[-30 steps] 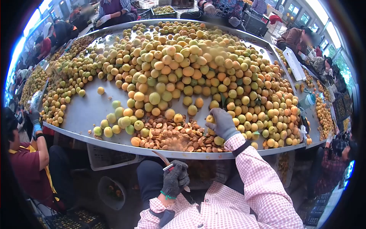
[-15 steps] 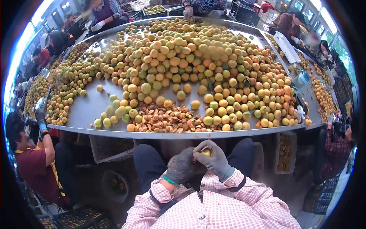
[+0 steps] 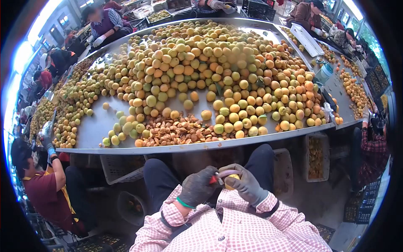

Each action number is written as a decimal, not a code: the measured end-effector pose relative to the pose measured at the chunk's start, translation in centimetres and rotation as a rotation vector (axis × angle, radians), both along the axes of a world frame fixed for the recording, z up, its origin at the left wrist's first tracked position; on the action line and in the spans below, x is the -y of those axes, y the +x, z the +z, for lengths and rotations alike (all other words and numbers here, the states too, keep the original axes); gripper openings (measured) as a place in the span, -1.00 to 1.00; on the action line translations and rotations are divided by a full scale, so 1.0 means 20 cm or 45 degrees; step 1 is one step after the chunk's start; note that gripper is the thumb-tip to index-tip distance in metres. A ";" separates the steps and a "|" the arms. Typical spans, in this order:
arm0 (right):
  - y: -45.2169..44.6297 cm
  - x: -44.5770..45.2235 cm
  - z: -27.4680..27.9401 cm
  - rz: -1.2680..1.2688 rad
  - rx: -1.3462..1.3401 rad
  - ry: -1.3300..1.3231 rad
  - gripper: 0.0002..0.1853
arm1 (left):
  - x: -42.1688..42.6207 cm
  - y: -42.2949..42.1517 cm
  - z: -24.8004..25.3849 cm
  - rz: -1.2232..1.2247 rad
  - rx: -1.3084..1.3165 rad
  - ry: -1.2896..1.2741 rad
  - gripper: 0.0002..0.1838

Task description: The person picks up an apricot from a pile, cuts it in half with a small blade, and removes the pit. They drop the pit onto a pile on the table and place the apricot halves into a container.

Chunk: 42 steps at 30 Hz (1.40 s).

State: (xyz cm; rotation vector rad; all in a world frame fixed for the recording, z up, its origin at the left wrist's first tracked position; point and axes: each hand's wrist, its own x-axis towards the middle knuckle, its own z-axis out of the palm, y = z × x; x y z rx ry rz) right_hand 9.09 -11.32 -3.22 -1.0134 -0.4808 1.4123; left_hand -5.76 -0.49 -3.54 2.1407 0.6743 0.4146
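My gloved left hand (image 3: 198,187) is closed on the red handle of a curved knife (image 3: 226,172). The blade reaches across to a yellow apricot (image 3: 232,182), pinched in the fingers of my gloved right hand (image 3: 251,185). Both hands are close together above my lap, below the table's front edge. In front of them, a pile of brown pits or cut pieces (image 3: 178,131) lies on the metal table (image 3: 90,128), with a large heap of yellow-green and orange apricots (image 3: 189,59) behind and around it.
Crates stand under the table, one (image 3: 121,168) at left, another with fruit pieces (image 3: 315,158) at right. A bucket (image 3: 131,208) is on the floor. Co-workers sit at left (image 3: 46,189), right (image 3: 373,147) and across the table (image 3: 105,27). A bottle (image 3: 324,73) stands at right.
My right hand has come back from the heap to my lap with an apricot. My left hand has turned the knife, and its blade is now against the apricot. The view has shifted.
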 end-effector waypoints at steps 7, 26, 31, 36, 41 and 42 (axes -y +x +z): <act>0.01 0.02 -0.12 -0.068 0.403 0.045 -0.66 | 0.04 -0.01 -0.01 -0.203 -0.215 -0.323 -0.58; 0.13 0.09 -0.01 0.070 0.627 0.328 -0.33 | 0.06 0.02 0.06 -0.135 -0.005 -0.537 -0.66; 0.06 0.09 0.02 0.011 0.159 0.163 -0.47 | 0.07 0.01 0.04 -0.161 0.020 -0.440 -0.62; 0.06 0.05 0.02 -0.076 1.117 0.439 -0.59 | 0.08 0.01 0.03 -0.115 -0.026 -0.368 -0.59; 0.06 0.03 0.04 -0.092 1.318 0.436 -0.59 | 0.11 0.02 0.02 -0.057 -0.102 -0.269 -0.56; 0.05 0.03 0.04 -0.070 1.340 0.391 -0.60 | 0.11 0.02 0.02 -0.021 -0.104 -0.233 -0.56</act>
